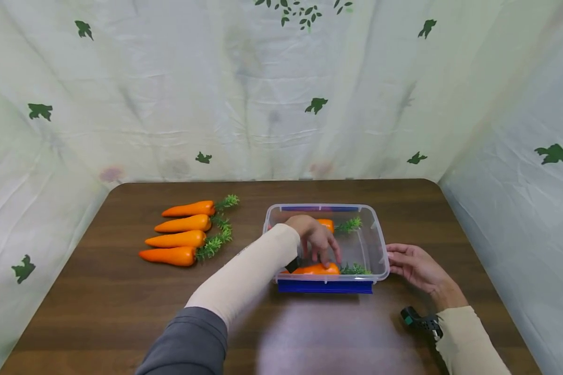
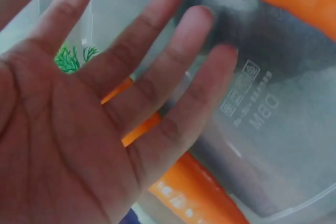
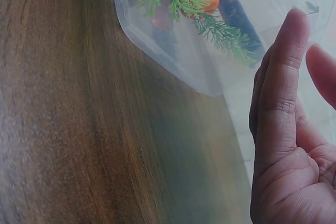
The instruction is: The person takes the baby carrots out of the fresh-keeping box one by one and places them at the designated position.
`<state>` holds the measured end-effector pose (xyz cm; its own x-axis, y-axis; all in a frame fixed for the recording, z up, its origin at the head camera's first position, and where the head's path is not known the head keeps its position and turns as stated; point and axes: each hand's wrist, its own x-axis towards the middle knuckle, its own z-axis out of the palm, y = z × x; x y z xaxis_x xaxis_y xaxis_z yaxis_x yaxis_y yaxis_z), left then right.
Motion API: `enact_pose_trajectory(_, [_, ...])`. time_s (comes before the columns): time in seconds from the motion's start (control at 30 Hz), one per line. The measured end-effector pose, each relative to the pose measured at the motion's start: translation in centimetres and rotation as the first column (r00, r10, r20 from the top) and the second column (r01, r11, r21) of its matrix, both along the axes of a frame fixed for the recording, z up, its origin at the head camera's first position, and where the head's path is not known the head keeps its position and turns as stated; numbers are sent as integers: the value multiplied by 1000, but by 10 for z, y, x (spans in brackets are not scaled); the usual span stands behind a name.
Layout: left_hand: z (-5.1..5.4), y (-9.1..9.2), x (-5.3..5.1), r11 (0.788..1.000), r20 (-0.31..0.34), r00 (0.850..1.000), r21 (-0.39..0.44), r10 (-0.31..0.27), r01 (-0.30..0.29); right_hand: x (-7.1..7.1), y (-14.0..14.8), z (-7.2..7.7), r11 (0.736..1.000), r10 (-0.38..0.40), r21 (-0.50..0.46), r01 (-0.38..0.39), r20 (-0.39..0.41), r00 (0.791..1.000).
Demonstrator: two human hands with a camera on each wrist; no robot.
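A clear plastic container (image 1: pixel 386 255) with blue side clips holds orange carrots with green leafy tops. One carrot (image 1: pixel 316 270) lies along its front wall, another carrot (image 1: pixel 327 224) toward the back. My left hand (image 1: pixel 318 238) reaches down inside, fingertips close to the front carrot. The left wrist view shows its fingers spread and fairly straight, holding nothing, with carrot (image 2: pixel 197 192) visible beyond them. My right hand (image 1: pixel 415 265) is at the container's right side, fingertips by the rim. In the right wrist view its fingers look straight, the thumb apart from them.
Several more carrots (image 1: pixel 178 239) lie in a row on the left of the brown wooden table (image 1: pixel 122 302), tops pointing right. A pale curtain (image 1: pixel 169 94) with green leaf shapes hangs behind and beside the table. A black device (image 1: pixel 419 320) is strapped at my right wrist.
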<state>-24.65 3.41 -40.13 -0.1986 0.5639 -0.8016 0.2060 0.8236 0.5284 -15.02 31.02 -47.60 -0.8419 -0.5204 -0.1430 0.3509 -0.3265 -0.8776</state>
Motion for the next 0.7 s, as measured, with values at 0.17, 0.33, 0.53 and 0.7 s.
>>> enact_pose_trajectory(0.17, [1,0,5,999,13,1000,-45,6,-5,-1,0,1,1000,5,-2,-5,2,1000])
enact_pose_trajectory(0.33, [-6,2,7,995,3,1000,-101,0,0,-2,0,1,1000,-3,24,3,4,1000])
enact_pose_trajectory(0.53, [-7,1,9,996,-11,1000,-92,-23,21,-1,0,1,999,-3,45,3,3,1000])
enact_pose_trajectory(0.7, [-5,0,9,997,17,1000,-79,-14,15,-1,-1,2,998,-14,62,13,5,1000])
